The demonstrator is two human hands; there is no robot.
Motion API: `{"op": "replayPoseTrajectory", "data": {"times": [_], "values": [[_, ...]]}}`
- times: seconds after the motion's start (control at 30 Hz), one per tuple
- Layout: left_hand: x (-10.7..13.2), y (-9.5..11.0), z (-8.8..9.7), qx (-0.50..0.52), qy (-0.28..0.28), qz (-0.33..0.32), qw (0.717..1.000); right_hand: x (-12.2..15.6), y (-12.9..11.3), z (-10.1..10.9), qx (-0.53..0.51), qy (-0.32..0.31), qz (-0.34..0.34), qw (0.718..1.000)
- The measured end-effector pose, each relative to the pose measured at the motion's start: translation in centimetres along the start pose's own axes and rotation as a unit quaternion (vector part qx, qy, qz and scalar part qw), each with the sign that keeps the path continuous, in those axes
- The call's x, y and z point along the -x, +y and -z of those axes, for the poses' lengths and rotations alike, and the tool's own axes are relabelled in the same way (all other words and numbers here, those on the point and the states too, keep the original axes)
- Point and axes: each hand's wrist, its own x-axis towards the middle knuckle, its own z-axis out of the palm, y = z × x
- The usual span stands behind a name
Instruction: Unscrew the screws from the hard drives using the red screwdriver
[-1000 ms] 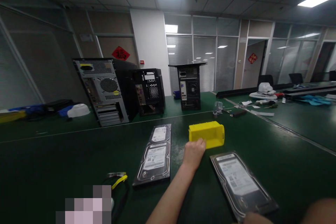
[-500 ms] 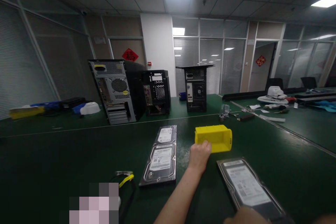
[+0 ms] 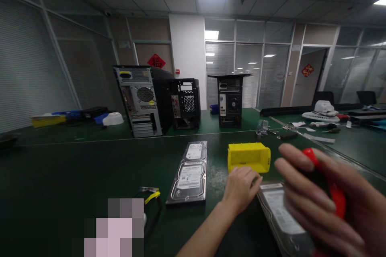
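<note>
My left hand (image 3: 241, 190) is just in front of the yellow plastic bin (image 3: 249, 158), which lies on its side with its opening toward me. Its thumb and fingers are pinched together beside the far corner of a hard drive (image 3: 276, 204); whatever small thing they hold cannot be made out. My right hand (image 3: 328, 196), raised over that drive, is wrapped around a red-handled tool (image 3: 337, 200) whose working end is hidden. Part of the drive is covered by this hand. Two other hard drives (image 3: 189, 176) lie end to end left of my left hand.
Computer towers (image 3: 144, 100) stand at the back of the green table (image 3: 90, 168). A yellow-and-black cable (image 3: 152, 196) lies at front left, beside a blurred-out patch. Small clear parts (image 3: 262, 127), a white cap (image 3: 322, 110) and loose tools lie at back right.
My left hand has come out of the yellow bin, toward me and right. My right hand has risen into view with the red-handled tool. The camera view has turned slightly left.
</note>
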Motion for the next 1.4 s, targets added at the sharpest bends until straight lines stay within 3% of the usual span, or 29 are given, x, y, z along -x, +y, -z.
{"op": "replayPoseTrajectory", "data": {"times": [0.1, 0.2, 0.33, 0.47, 0.77, 1.07, 1.4], "values": [[0.5, 1.5, 0.0, 0.088, -0.02, 0.01, 0.996, -1.4, -1.2, 3.1, -0.03, 0.094, 0.07, 0.993], [1.2, 2.4, 0.1, 0.193, -0.05, 0.05, 0.979, -2.1, -1.6, 4.9, -0.003, 0.135, 0.131, 0.982], [2.0, 2.2, 1.2, 0.287, -0.212, -0.063, 0.932, -2.0, -1.3, 4.5, -0.001, 0.099, 0.138, 0.986], [2.1, 1.2, 2.3, 0.316, -0.291, -0.103, 0.897, -1.8, -0.4, 3.6, -0.001, 0.054, 0.103, 0.993], [1.9, 1.7, 1.0, 0.31, -0.259, -0.112, 0.908, -1.7, 0.2, 4.2, 0.022, 0.048, 0.097, 0.994], [1.8, 2.2, 1.6, 0.306, -0.252, -0.123, 0.91, -1.5, 0.4, 3.9, 0.033, 0.043, 0.082, 0.995], [2.0, 2.0, 1.3, 0.316, -0.279, -0.109, 0.9, -1.2, 0.9, 3.6, 0.017, 0.06, 0.068, 0.996]]}}
